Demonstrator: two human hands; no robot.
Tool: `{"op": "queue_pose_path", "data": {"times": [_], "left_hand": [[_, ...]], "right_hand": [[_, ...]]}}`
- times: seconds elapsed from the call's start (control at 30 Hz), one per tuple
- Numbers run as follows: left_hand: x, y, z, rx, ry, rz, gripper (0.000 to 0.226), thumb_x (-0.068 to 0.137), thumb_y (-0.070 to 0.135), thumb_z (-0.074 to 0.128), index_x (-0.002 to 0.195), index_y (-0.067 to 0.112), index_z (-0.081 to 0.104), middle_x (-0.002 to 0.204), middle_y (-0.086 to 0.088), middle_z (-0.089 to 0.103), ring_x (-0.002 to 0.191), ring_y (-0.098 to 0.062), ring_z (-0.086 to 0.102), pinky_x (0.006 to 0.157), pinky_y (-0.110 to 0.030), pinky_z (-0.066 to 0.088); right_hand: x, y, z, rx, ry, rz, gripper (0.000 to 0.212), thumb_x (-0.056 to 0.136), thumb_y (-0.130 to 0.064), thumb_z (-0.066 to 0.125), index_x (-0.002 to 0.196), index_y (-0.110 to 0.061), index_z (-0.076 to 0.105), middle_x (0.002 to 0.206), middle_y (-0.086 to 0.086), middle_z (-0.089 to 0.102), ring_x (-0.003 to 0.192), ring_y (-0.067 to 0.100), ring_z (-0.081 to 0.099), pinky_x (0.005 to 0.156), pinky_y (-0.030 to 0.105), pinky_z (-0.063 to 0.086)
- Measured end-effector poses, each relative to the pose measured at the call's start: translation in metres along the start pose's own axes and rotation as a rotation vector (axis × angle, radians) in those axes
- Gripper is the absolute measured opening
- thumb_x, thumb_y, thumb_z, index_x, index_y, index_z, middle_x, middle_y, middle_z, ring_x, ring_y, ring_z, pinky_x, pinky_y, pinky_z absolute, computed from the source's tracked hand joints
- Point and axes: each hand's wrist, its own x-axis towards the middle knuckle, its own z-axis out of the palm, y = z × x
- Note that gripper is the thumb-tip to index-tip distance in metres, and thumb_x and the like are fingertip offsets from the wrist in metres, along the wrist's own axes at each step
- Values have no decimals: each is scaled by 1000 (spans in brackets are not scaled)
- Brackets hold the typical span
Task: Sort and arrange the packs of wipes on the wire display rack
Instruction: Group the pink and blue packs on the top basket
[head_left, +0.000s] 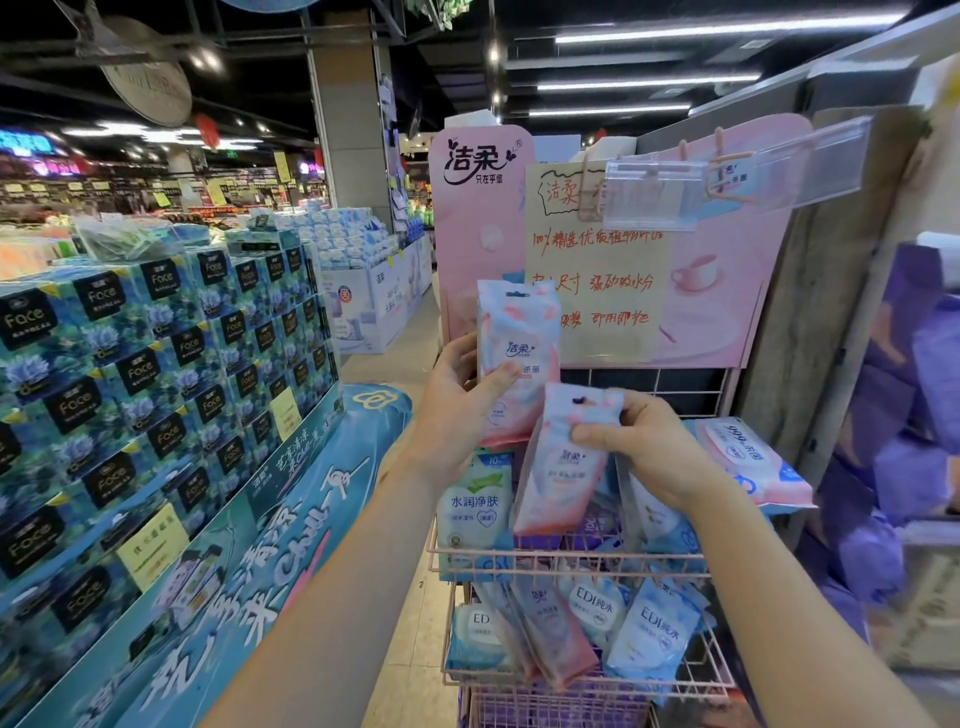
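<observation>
Wipes packs: upright pink pack (519, 338) and tilted pink pack (561, 467), both held above the top basket of the wire display rack (571, 569).
Left hand (457, 400): thumb and fingers clasp the upright pink pack.
Right hand (649, 452): fingers pinch the tilted pink pack's top.

Stacked boxes (140, 371) read "Face"; blue packs (652, 631) "EDI".

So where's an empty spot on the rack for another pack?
In the lower basket, bare wire shows at the right front corner, beside the blue EDI pack. The upper basket is crowded, from the green pack to the 999 pack.
</observation>
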Motion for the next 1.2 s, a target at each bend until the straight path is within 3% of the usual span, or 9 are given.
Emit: {"op": "queue_pose_path", "data": {"times": [0.23, 0.43, 0.5, 0.67, 0.77, 0.87, 0.93, 1.07, 1.2], "left_hand": [[-3, 9, 11, -19, -80, -21, 53, 85, 12, 79, 131, 17, 53, 123, -9, 71, 116, -28, 70, 101, -57, 55], [-12, 14, 39, -109, -190, -47, 67, 80, 20, 78, 137, 16, 44, 141, -17, 60, 127, -31, 64, 104, -51, 54], [-13, 10, 41, -113, -217, -82, 54, 87, 12, 70, 134, 22, 45, 143, -18, 57, 126, -31, 64, 102, -49, 56], [-26, -5, 47, -173, -254, -185, 55, 82, 5, 51, 137, 11, 46, 119, -17, 65, 102, -31, 70, 86, -48, 60], [-38, -6, 46, 126, -245, -110, 57, 81, 5, 51, 135, 21, 42, 132, -12, 59, 119, -30, 64, 94, -42, 58], [-40, -1, 36, 465, -321, 23, 65, 89, 3, 58, 142, 32, 34, 135, 12, 56, 114, 3, 60, 89, -13, 53], [-37, 0, 27, 561, -346, 89, 65, 89, 5, 64, 140, 35, 36, 132, 20, 56, 115, 13, 57, 93, -8, 46], [-29, 2, 12, 584, -372, 79, 66, 87, 10, 77, 140, 27, 42, 131, 15, 62, 120, 1, 62, 102, -22, 51], [-28, -4, 3, 480, -321, 25, 68, 84, 19, 82, 141, 27, 46, 132, 8, 65, 123, -14, 66, 103, -49, 55]], "right_hand": [[1, -32, 8, 184, 153, -167, 27, 70, -3, 76, 96, -9, 75, 95, 7, 80, 86, 21, 76, 71, 30, 61], [-2, -39, 17, 244, 180, -237, 14, 86, 3, 69, 98, -5, 66, 97, 11, 76, 88, 25, 74, 81, 42, 61], [-3, -32, 22, 276, 181, -238, 14, 86, 1, 69, 87, -12, 65, 94, 10, 76, 85, 24, 73, 80, 41, 60], [-7, -12, 33, 184, 165, -190, 13, 94, -2, 66, 104, -10, 63, 99, 10, 76, 90, 24, 73, 78, 39, 59], [-10, -12, 34, 140, 182, -167, 10, 94, -6, 67, 103, -10, 62, 94, 7, 75, 87, 22, 73, 75, 39, 59], [-11, -10, 29, 76, 192, -163, 12, 93, -7, 70, 103, -11, 63, 94, 5, 75, 90, 21, 72, 77, 39, 58], [-13, -11, 28, 54, 174, -174, 17, 93, -6, 69, 109, -11, 63, 99, 4, 75, 94, 19, 73, 78, 35, 58], [-21, -17, 27, -130, 110, -169, 40, 94, -6, 69, 126, -14, 47, 115, 0, 68, 102, 7, 70, 82, 24, 58], [-23, -21, 16, -241, 12, -62, 83, 81, -7, 81, 137, -38, 29, 131, -2, 62, 112, 9, 69, 95, 41, 58]]}}
